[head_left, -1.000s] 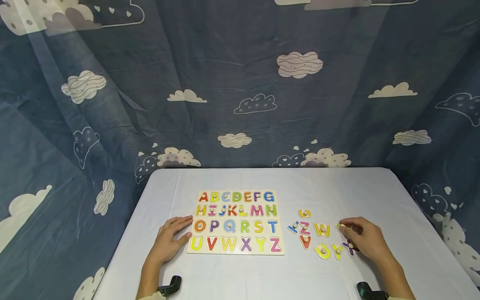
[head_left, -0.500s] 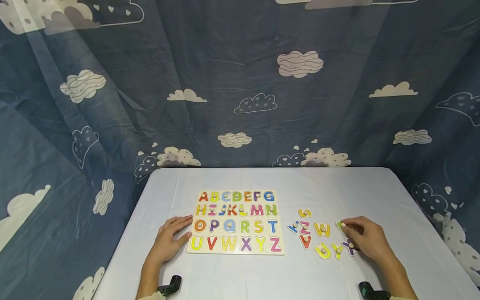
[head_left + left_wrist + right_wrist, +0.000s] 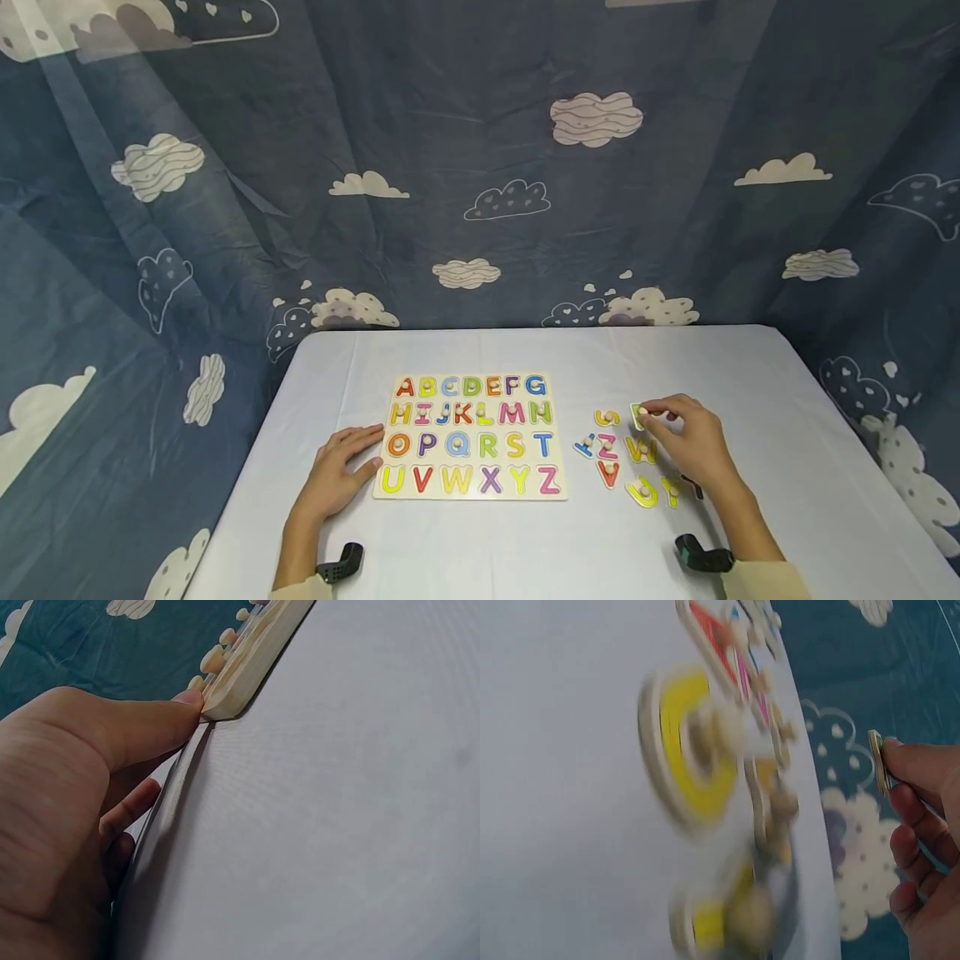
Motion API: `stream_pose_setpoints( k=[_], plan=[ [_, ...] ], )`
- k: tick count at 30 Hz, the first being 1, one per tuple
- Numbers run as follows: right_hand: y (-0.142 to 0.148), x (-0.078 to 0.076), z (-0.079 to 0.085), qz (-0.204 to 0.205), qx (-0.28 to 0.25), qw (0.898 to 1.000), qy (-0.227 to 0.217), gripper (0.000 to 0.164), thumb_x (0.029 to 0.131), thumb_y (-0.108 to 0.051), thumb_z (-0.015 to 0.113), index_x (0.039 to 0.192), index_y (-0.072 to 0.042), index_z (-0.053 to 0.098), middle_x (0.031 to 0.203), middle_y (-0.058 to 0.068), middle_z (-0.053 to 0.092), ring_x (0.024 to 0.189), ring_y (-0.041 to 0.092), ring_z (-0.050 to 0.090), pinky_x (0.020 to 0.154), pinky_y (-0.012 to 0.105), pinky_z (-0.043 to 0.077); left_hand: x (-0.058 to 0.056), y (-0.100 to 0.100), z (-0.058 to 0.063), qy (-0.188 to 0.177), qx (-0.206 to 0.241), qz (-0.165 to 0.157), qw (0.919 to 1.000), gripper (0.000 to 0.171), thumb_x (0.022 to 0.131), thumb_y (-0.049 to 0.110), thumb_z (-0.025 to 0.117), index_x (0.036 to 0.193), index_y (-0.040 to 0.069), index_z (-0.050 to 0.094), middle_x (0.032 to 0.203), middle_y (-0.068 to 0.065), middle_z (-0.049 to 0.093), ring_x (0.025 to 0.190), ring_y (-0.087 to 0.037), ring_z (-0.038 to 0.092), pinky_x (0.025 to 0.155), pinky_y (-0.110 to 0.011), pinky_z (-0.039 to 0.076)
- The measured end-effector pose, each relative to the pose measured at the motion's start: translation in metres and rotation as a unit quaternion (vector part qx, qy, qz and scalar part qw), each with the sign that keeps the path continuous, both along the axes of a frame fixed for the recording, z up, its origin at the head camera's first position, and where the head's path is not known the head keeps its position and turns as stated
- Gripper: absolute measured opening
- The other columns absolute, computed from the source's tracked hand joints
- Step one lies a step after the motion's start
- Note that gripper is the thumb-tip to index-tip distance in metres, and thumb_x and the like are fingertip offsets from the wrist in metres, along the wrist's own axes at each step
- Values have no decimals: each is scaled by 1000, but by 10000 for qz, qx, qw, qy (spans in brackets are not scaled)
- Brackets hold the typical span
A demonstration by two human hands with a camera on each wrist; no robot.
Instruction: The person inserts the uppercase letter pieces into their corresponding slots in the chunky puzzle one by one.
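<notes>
Nearest to us on the white surface (image 3: 487,546), the left hand (image 3: 343,468) lies with fingers relaxed and spread, its thumb touching the letter board (image 3: 474,495) along the left edge; it has hardly moved. Toward the surface's right edge lie the yellow U (image 3: 642,492) and yellow Y (image 3: 671,492). Just beyond them, the right hand (image 3: 690,437) has swung left and toward the far edge. It pinches a green piece (image 3: 636,417) between thumb and fingertips, and in the right wrist view we see that piece clear of the surface; its letter we cannot read. For the work, we judge, this means the piece is picked up and nearer the board but not placed; its colour suits the green R slot (image 3: 488,445). Between board and hand we find the red V (image 3: 607,474), yellow W (image 3: 642,450), pink Z (image 3: 607,447), blue T (image 3: 585,446) and yellow S (image 3: 607,418). Past the surface's far edge hangs the cloud-printed cloth (image 3: 480,125).
</notes>
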State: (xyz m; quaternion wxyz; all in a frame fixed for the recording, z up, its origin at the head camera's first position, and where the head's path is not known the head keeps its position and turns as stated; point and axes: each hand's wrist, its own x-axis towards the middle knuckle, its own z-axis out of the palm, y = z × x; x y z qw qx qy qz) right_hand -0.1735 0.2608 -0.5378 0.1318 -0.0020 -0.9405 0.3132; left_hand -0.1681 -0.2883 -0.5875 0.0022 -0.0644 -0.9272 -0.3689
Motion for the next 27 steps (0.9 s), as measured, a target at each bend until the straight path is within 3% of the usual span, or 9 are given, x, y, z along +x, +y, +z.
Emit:
stream_pose_setpoints(
  k=[8, 13, 21, 23, 27],
  plan=[
    [-71, -14, 0, 501, -388, 9978, -177, 18, 92, -20, 79, 109, -13, 78, 102, 2, 72, 97, 22, 60, 83, 40, 45, -1, -1, 1, 29, 13, -85, 10000, 51, 93, 23, 77, 142, 23, 64, 150, 0, 60, 146, -29, 41, 119, -58, 22],
    [-118, -17, -2, 818, -576, 9948, -168, 15, 90, -23, 82, 103, -17, 80, 94, -5, 71, 91, 17, 58, 81, 36, 45, -1, -1, 1, 25, 68, -97, 9999, 51, 92, 23, 77, 142, 26, 64, 150, 1, 60, 145, -28, 41, 119, -58, 21],
    [-176, -22, -10, 1225, -787, 9878, -557, 11, 88, -22, 83, 98, -18, 80, 97, -8, 72, 90, 13, 58, 82, 34, 50, -1, -2, 0, 79, 90, -226, 9997, 45, 94, 22, 76, 138, 27, 68, 150, 7, 59, 144, -26, 40, 118, -58, 20],
    [-185, -22, -13, 1265, -762, 9871, -618, 11, 87, -22, 84, 97, -18, 81, 98, -7, 73, 94, 15, 61, 85, 37, 51, -1, -2, -1, 49, 70, -200, 9998, 45, 94, 23, 76, 138, 28, 68, 150, 8, 59, 145, -26, 40, 118, -59, 21],
    [-198, -23, -18, 1306, -759, 9864, -643, 11, 85, -21, 86, 95, -17, 82, 102, -3, 76, 121, 28, 65, 111, 47, 45, -1, -3, -1, -29, 30, -147, 9999, 44, 94, 27, 75, 137, 30, 68, 149, 10, 59, 146, -25, 38, 118, -60, 22]
  ],
)
